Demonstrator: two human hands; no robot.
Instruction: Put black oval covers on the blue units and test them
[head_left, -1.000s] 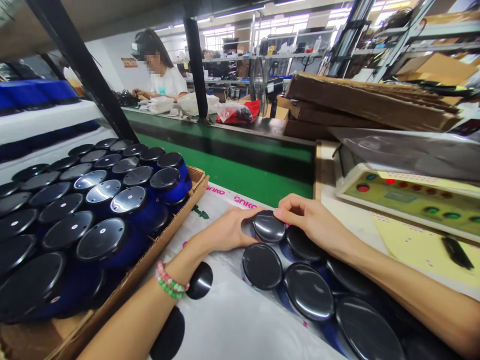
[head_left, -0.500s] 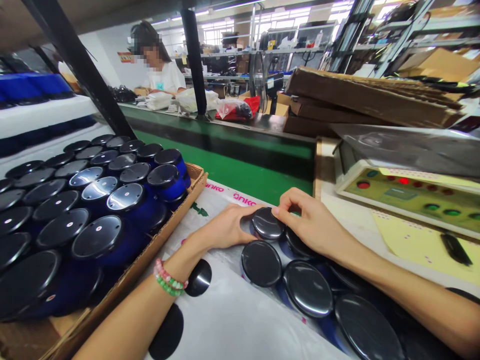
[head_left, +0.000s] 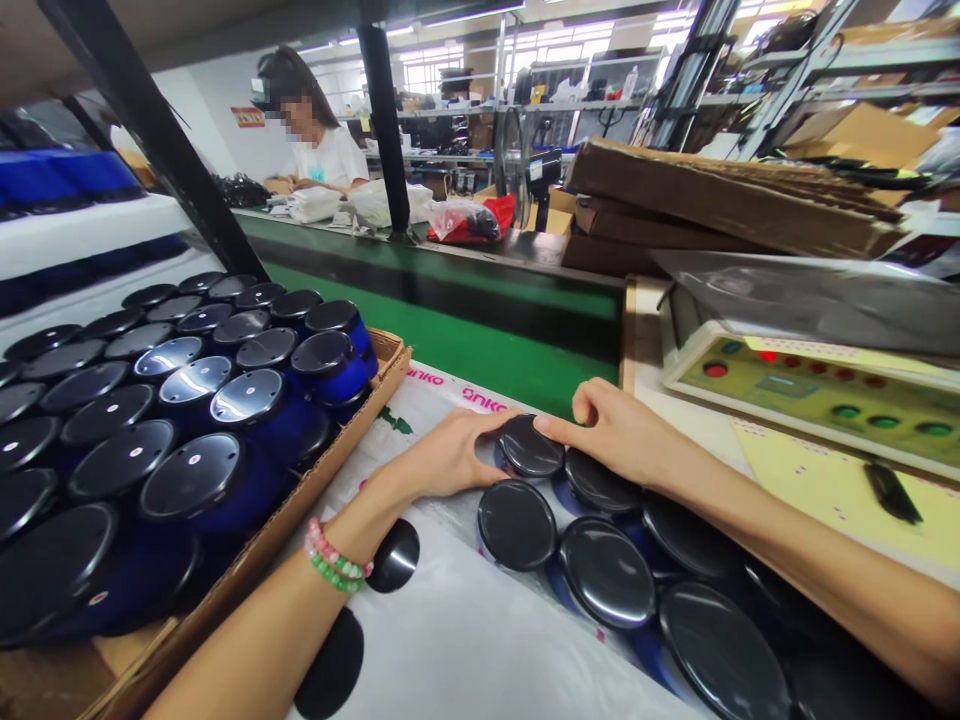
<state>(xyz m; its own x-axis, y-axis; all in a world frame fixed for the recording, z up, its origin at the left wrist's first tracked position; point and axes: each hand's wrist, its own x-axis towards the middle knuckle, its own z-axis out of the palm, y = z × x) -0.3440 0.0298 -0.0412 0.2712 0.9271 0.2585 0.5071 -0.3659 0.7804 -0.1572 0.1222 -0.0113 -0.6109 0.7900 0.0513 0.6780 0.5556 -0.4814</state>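
best steadied low on its side by left hand (head_left: 446, 455), with light, even pressure at lid edge from right hand (head_left: 637, 435), so round container (head_left: 531, 447) doesn't tip or scuff (glossy black top probably shows smudges easily). left fingers apart, curved round container's left side; one right fingertip on rim of top, whether its other fingers grip anything, cannot tell. container upright between hands, at far end of cluster, just beyond neighbouring container (head_left: 517, 525). printed plastic sheet (head_left: 450, 620) under left forearm, cardboard tray (head_left: 356, 420) beyond it.
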